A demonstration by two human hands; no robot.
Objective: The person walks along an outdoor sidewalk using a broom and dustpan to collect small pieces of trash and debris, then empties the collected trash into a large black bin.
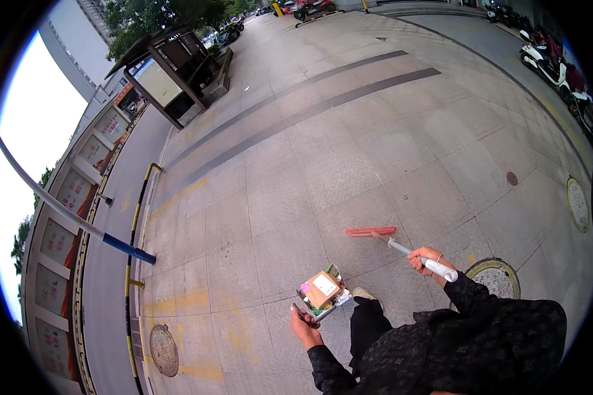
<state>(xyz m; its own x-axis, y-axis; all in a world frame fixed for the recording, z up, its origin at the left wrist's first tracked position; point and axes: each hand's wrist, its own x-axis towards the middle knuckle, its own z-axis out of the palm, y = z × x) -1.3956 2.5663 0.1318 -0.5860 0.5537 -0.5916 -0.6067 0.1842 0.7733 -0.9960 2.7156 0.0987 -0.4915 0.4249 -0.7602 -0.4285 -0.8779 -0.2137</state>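
My right hand [425,259] grips the white handle [435,266] of a long tool whose flat red head [371,232] rests on the stone pavement ahead of me. My left hand [304,324] holds the grip of a dustpan [323,293] that carries a brown cardboard box with a white label and some colourful wrappers. Between the hands I see my dark trouser leg and one light shoe [363,293] on the paving.
Large grey paving slabs [349,151] stretch ahead with dark stripes. Round manhole covers lie at right [495,275], far right [578,203] and lower left [163,349]. A yellow rail [136,224] and a barrier pole [72,217] edge the left. A kiosk [171,72] stands beyond; scooters [553,66] park at right.
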